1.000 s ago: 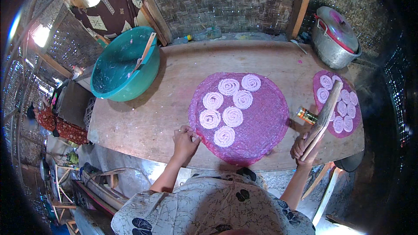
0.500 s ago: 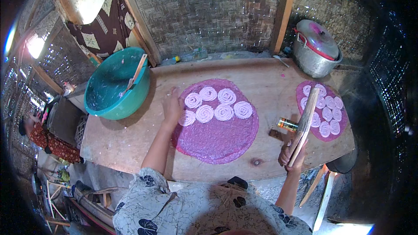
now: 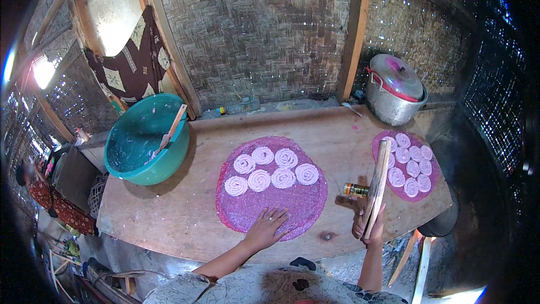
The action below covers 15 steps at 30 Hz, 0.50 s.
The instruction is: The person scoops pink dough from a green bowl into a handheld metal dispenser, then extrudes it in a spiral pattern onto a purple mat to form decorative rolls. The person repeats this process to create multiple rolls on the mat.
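Note:
My left hand (image 3: pixel 267 229) rests with fingers spread on the near part of a round purple-pink mat (image 3: pixel 304 208). Several pale pink swirled coils of dough strands (image 3: pixel 259 180) lie in two rows across the mat's far half. In my right hand (image 3: pixel 368 228) is a wooden press with two long handles (image 3: pixel 378 186), gripped near its lower end and tilted upright over the table. From its left side sticks out a small can-shaped cylinder (image 3: pixel 356 190). Beyond the press, a smaller purple mat (image 3: pixel 399 191) carries several more coils.
A green basin (image 3: pixel 115 152) with a wooden-handled spatula (image 3: pixel 174 126) stands at the table's left. At the back right sits a metal pot (image 3: pixel 388 104) with a lid, beside a spoon (image 3: pixel 353 109). Woven walls surround the wooden table (image 3: pixel 169 214). Another person (image 3: pixel 48 194) is at far left.
My left hand has moved from the larger mat's left edge to its near part, where it lies flat. My right hand still holds the press. The view has tilted up a little.

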Available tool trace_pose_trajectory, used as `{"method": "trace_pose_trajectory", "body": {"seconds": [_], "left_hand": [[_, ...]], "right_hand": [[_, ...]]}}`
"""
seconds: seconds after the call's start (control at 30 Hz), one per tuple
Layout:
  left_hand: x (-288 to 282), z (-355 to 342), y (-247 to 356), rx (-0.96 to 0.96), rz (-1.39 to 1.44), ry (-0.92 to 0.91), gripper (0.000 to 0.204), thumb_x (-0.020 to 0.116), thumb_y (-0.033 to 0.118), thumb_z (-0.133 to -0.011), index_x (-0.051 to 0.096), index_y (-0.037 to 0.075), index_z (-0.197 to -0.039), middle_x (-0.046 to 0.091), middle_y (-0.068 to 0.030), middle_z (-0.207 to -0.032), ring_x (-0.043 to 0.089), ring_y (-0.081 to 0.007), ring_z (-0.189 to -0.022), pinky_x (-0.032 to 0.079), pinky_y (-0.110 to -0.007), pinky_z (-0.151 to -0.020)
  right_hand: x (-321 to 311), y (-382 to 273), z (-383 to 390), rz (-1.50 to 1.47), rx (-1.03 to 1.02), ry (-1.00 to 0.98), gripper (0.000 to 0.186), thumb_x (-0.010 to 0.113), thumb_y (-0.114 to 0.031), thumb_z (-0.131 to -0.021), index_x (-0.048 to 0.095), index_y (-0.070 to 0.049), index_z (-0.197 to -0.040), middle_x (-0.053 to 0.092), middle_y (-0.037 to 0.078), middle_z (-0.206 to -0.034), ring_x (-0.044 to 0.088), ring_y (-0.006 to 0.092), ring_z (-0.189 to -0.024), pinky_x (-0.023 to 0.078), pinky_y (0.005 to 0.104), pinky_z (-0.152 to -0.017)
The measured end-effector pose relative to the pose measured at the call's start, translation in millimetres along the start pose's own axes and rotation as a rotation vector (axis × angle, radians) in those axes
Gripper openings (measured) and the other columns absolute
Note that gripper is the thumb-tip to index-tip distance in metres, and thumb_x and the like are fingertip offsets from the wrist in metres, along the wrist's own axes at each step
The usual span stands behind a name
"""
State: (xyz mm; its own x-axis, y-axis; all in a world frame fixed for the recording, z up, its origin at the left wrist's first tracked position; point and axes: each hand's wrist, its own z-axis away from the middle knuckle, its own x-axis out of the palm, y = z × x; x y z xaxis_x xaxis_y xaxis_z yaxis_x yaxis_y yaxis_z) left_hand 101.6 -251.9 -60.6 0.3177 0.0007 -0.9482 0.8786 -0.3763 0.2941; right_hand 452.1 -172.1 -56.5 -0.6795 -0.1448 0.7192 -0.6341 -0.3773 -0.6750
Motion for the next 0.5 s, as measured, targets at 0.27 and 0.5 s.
{"method": "trace_pose_trajectory", "body": {"seconds": [0.27, 0.5], "left_hand": [[0, 3, 2, 0.003, 0.021, 0.026, 0.052, 0.049, 0.041, -0.092, 0.045, 0.009, -0.134, 0.039, -0.0103, -0.144, 0.032, -0.0333, -0.134, 0.020, -0.050, -0.112], [-4, 5, 2, 0.006, 0.027, 0.041, 0.052, 0.048, 0.040, -0.092, 0.046, 0.008, -0.133, 0.041, -0.0103, -0.143, 0.033, -0.0329, -0.134, 0.021, -0.050, -0.112]], "right_hand": [[8, 3, 4, 0.011, -0.023, 0.044, 0.075, 0.021, -0.077, -0.084, 0.051, -0.008, -0.087, 0.037, 0.004, -0.045, 0.032, 0.0161, -0.031, 0.028, 0.0287, -0.031], [4, 9, 6, 0.038, -0.039, 0.051, 0.076, 0.020, -0.075, -0.086, 0.051, -0.006, -0.089, 0.039, 0.004, -0.046, 0.034, 0.0159, -0.033, 0.029, 0.0282, -0.032]]}}
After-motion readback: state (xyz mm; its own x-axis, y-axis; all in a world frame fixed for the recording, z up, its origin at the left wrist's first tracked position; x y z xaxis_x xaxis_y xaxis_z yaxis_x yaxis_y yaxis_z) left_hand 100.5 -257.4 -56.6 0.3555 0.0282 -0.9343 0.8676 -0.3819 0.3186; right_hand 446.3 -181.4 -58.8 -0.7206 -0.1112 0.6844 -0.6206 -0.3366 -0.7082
